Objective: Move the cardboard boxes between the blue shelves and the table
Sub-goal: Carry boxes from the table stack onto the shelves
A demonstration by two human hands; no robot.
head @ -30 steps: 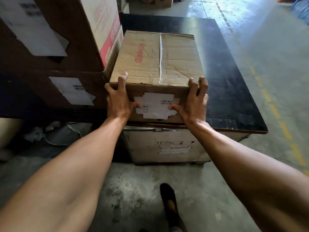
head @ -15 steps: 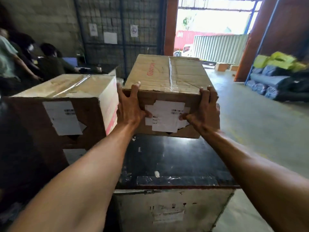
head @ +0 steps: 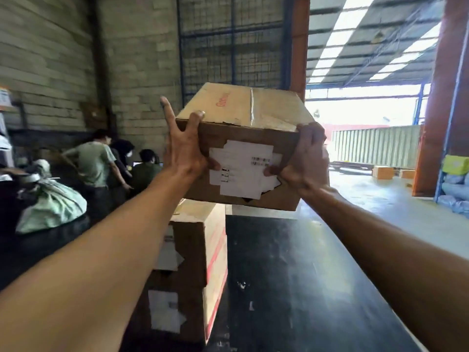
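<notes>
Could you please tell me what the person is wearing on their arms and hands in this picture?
Nothing that shows. The left hand and the right hand are ungloved. The left forearm and the right forearm are bare to the picture's edge, with no sleeve in view. No watch, band or ring is visible.

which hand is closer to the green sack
Left. The left hand grips the box at its left corner, toward the sack; the right hand grips its right corner, farther off.

Dim interior, blown-out daylight glare through the doorway (head: 365, 110) at right, soft motion blur, edges bowed
</notes>
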